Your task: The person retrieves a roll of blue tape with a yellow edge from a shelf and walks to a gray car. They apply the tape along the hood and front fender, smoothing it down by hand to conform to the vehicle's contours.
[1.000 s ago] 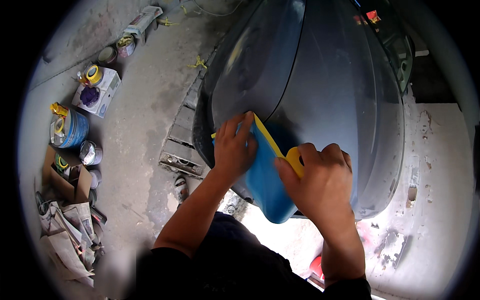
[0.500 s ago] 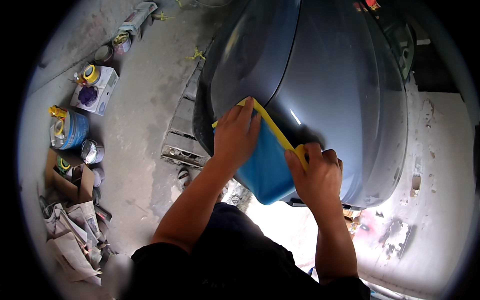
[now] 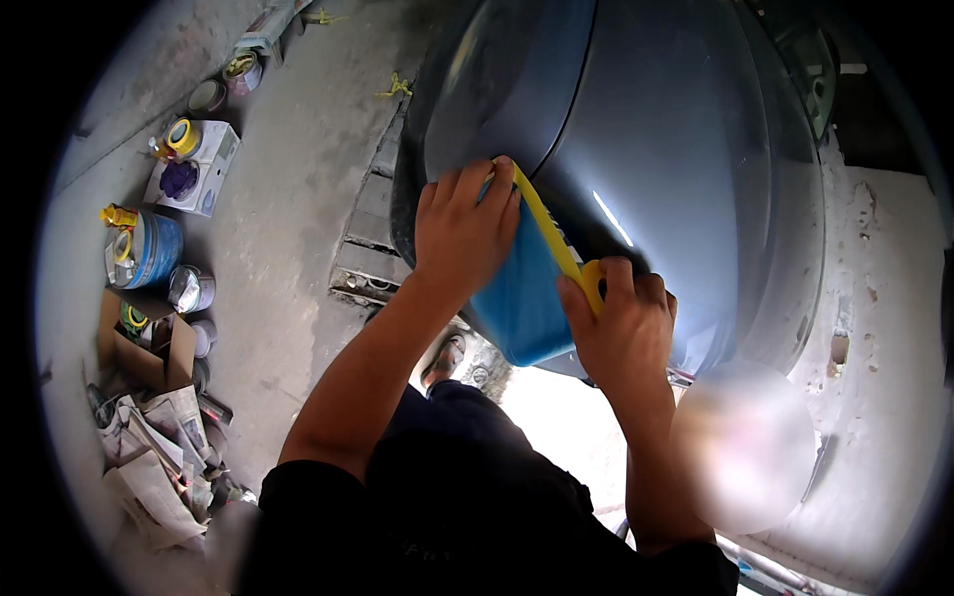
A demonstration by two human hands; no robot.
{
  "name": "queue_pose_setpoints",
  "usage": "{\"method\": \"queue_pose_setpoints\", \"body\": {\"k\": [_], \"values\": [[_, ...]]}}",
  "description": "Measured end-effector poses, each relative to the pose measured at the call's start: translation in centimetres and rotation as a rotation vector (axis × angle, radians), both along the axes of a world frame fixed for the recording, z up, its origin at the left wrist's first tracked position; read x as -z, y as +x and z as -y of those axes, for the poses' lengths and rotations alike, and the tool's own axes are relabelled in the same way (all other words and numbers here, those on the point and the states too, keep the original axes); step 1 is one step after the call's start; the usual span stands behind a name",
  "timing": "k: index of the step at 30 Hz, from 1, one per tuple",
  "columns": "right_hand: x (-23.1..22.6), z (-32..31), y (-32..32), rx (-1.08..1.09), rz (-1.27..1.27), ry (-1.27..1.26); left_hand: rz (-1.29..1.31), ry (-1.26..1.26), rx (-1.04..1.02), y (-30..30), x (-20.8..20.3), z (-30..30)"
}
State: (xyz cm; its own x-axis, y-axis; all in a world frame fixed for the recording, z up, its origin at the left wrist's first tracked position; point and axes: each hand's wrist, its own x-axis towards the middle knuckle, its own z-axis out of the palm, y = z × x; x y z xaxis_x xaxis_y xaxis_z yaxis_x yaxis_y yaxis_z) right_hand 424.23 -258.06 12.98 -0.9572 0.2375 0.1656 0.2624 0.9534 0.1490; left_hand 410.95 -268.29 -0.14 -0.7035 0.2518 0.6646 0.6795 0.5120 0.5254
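My right hand (image 3: 628, 323) is closed around a roll of yellow masking tape (image 3: 594, 283). From the roll a yellow strip (image 3: 542, 219) runs up and left to my left hand (image 3: 462, 223), whose fingertips hold its upper end at the corner of the dark grey car body (image 3: 656, 149). The left thumb lies close to the strip, and its fingers are bent over it. Below the strip shows a smooth blue surface (image 3: 527, 308); whether it is film or a panel I cannot tell. My left hand covers part of it.
Along the left wall stand a white box (image 3: 204, 189) with tape and a purple cloth, a blue bucket (image 3: 159, 253), metal cans (image 3: 189, 288), a cardboard box (image 3: 154, 353) and crumpled paper (image 3: 154, 477). A floor grating (image 3: 368, 243) runs beside the car. A blurred round patch covers the lower right.
Both hands have shifted slightly up in the picture, and the car and surroundings have shifted too as my view moved. The strip still stretches between my hands.
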Motion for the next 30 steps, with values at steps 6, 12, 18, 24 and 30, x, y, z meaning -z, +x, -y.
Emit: {"method": "queue_pose_setpoints", "body": {"k": [6,12,18,24,30], "values": [[1.0,0.1,0.6,-0.023,-0.024,0.033,-0.052,-0.067,-0.038,0.3,0.7,-0.3],[0.9,-0.1,0.7,0.033,0.001,0.060,-0.089,-0.077,-0.015,0.3,1.1,-0.1],[0.7,-0.2,0.7,0.070,-0.001,-0.017,-0.111,-0.090,0.016,0.3,1.2,0.2],[-0.1,-0.4,0.8,0.031,0.045,-0.090,-0.156,-0.087,0.077,0.1,1.1,0.9],[0.0,-0.3,1.3,-0.025,0.057,-0.076,-0.169,-0.141,0.145,-0.5,1.0,1.9]]}}
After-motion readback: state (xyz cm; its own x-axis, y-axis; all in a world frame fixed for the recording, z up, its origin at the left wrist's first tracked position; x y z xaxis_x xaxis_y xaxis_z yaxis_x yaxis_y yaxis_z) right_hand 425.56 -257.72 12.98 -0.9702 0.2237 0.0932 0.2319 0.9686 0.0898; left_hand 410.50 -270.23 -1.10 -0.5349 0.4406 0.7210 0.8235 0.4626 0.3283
